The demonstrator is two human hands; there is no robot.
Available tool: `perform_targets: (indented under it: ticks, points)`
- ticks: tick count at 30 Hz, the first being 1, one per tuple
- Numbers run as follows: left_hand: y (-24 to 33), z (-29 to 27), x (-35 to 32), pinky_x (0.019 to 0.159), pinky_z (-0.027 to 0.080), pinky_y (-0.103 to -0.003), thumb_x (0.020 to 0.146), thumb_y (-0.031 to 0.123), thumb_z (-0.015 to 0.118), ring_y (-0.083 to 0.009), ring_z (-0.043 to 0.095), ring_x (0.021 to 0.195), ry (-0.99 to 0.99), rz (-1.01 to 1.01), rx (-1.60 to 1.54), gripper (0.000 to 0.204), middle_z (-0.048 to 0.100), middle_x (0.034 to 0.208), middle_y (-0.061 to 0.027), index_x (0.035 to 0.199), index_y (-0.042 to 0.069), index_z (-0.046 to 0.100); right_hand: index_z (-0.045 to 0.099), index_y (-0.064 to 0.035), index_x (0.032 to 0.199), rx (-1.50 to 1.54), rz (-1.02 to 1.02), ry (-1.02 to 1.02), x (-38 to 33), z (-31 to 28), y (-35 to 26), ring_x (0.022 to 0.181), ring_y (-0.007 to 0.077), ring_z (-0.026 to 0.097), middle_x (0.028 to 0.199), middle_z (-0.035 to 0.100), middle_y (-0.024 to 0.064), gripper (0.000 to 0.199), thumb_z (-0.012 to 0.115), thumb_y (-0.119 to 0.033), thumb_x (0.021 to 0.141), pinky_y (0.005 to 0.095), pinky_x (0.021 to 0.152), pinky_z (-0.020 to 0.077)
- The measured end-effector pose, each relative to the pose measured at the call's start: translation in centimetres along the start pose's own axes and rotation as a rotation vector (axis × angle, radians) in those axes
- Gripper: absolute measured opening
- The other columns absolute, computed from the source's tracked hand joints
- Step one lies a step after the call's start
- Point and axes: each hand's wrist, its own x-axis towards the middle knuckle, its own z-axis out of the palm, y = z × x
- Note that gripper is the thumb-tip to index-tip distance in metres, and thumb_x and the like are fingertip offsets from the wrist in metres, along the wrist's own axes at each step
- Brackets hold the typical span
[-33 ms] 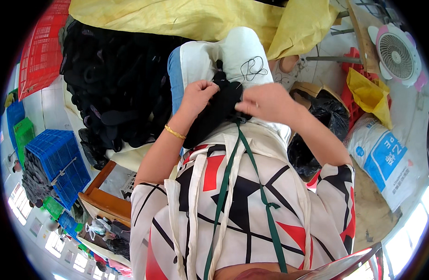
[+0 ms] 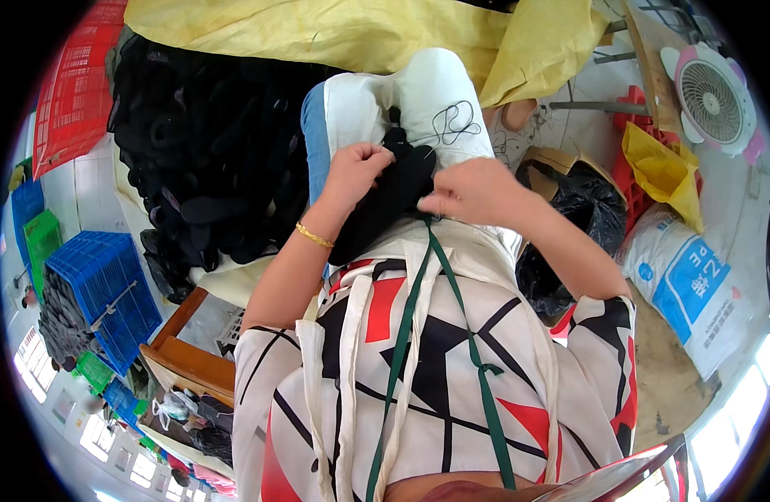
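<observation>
Left hand [image 2: 356, 171]: fingers pinched shut on the upper left edge of a black fabric piece [image 2: 389, 201]; a thin gold bangle [image 2: 315, 237] sits on the wrist.
Right hand [image 2: 473, 191]: fingers curled closed on the right edge of the same black fabric piece, just beside the left hand.
Black fabric piece: held between both hands, against a white padded cushion [image 2: 427, 100] marked with a looped black thread scribble.
Left side: large heap of black fabric pieces [image 2: 201, 159]; blue plastic crate [image 2: 105, 289] below it.
Right side: small white and pink fan [image 2: 711, 100], white printed sack [image 2: 695, 293], black plastic bag [image 2: 582, 209].
Top: yellow woven sheet [image 2: 360, 33].
</observation>
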Motion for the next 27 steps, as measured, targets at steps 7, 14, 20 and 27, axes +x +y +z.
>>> perform_targets:
  ticks: [7, 14, 20, 27]
  points:
    - [0.0, 0.0, -0.1, 0.057, 0.044, -0.021, 0.088, 0.017, 0.069, -0.0062, 0.055, 0.067, -0.011, 0.009, -0.076, 0.014, 0.063, 0.077, 0.0025, 0.091, 0.004, 0.072, 0.071, -0.0046, 0.087, 0.002, 0.046, -0.175, 2.3, 6.9, -0.7, 0.076, 0.0373, 0.067, 0.078, 0.068, 0.018, 0.036, 0.064, -0.04, 0.086, 0.046, 0.067, 0.0528]
    - [-0.3, -0.2, -0.1, 0.056, 0.043, -0.021, 0.088, 0.017, 0.071, -0.0065, 0.055, 0.065, -0.01, 0.021, -0.156, 0.014, 0.064, 0.076, 0.0012, 0.089, 0.003, 0.071, 0.061, -0.0056, 0.102, 0.234, 0.034, -0.154, -1.7, 1.1, -1.0, 0.087, 0.0356, 0.066, 0.089, 0.068, 0.0151, 0.024, 0.06, -0.026, 0.089, 0.0459, 0.072, 0.0513]
    - [0.0, -0.2, -0.2, 0.057, 0.044, -0.021, 0.089, 0.017, 0.07, -0.0068, 0.055, 0.066, -0.016, 0.004, -0.182, 0.013, 0.064, 0.076, 0.0012, 0.089, 0.004, 0.07, 0.062, -0.0064, 0.09, 0.009, 0.084, 0.155, 1.1, -0.5, -2.9, 0.082, 0.0318, 0.066, 0.087, 0.065, 0.0111, 0.029, 0.06, -0.036, 0.092, 0.0442, 0.069, 0.0512]
    - [0.0, -0.1, -0.3, 0.058, 0.045, -0.021, 0.091, 0.017, 0.069, -0.007, 0.056, 0.068, -0.023, -0.023, -0.218, 0.013, 0.065, 0.078, 0.0009, 0.091, 0.004, 0.07, 0.065, -0.0072, 0.089, -0.171, 0.072, 0.149, 4.0, 0.8, -2.5, 0.083, 0.029, 0.068, 0.085, 0.066, 0.0096, 0.024, 0.062, -0.031, 0.092, 0.042, 0.067, 0.0533]
